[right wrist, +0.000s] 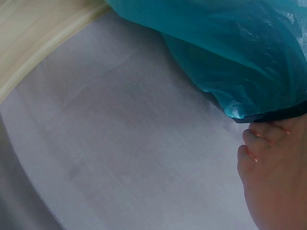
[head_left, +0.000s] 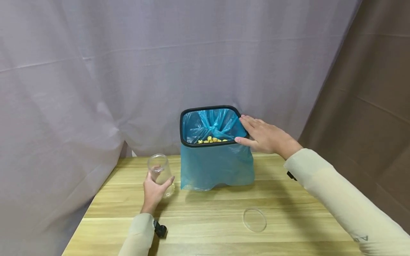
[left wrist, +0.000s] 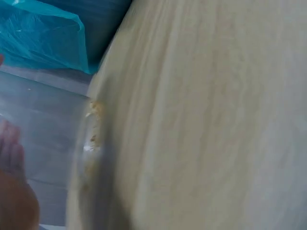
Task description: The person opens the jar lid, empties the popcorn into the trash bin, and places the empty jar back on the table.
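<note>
My left hand (head_left: 154, 191) grips a clear plastic jar (head_left: 164, 174), its open mouth upward, low over the table's left part. Yellowish crumbs (left wrist: 93, 115) show at the jar's base in the left wrist view. To its right stands a trash bin with a black rim (head_left: 209, 144), lined with a blue plastic bag (head_left: 217, 165). Yellow popcorn (head_left: 211, 140) lies inside the bag, partly hidden by the front rim. At the rim's right corner rests my right hand (head_left: 267, 137), fingers straight and thumb spread toward the front edge.
A clear round lid (head_left: 254, 219) lies on the wooden table (head_left: 205, 227), in front of the bin and to the right. Grey cloth (head_left: 153, 71) hangs behind the table, and a brown cloth (head_left: 368, 124) hangs on the right.
</note>
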A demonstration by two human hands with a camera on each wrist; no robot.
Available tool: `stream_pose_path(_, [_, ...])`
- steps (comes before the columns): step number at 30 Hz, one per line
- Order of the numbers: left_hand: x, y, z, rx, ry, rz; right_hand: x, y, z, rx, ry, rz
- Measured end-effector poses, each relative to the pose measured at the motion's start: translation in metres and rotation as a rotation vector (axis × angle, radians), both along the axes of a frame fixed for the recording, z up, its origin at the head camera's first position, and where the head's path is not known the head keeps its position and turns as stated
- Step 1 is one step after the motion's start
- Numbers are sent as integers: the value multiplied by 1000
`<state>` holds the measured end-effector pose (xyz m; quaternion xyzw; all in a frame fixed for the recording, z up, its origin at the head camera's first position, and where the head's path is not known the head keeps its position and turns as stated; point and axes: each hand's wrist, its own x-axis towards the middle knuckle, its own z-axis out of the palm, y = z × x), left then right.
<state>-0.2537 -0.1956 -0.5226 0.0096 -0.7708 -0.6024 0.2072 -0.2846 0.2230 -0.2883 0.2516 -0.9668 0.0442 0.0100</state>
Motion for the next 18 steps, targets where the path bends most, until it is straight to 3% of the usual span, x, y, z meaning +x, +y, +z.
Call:
stream_pose_path(6, [14, -17, 4, -141, -157, -139, 6, 0, 2, -38, -17, -4])
stream_pose_path(10, [26, -29, 10, -249, -193, -234, 16, 6, 2, -52, 2, 7])
stream_pose_path(14, [39, -39, 18, -492, -213, -278, 27, 18, -2, -38, 18, -15])
stream_pose_path(18, [53, -47, 23, -774, -219, -224, 36, 34, -17, -33, 38, -66])
